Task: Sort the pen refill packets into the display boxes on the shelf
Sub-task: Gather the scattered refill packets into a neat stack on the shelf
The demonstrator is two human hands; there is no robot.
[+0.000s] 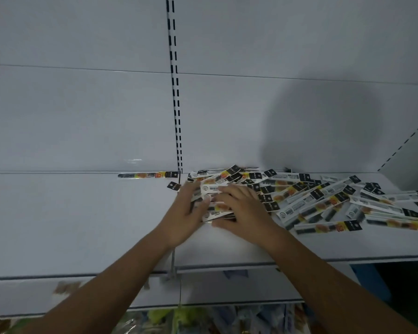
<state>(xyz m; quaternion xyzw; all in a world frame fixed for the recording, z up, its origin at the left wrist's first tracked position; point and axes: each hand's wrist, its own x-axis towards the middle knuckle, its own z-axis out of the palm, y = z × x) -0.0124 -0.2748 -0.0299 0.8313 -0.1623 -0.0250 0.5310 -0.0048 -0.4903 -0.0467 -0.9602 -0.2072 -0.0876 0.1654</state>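
Heaped on right half of white metal shelf (58, 225), against back wall: long narrow black-white-yellow pen refill packets (323, 201), long axes mostly left-right or slanting. 1 stray packet (147, 175) left of black-slotted white upright strip (176, 104), lying along wall. Right hand (241, 210) clasping small bundle of packets (210, 189), fingers over, thumb under. Left hand (184, 218) at bundle's left end, blurred, grip impossible to tell. Wide shelf surface left of hands, front lip beneath forearms.
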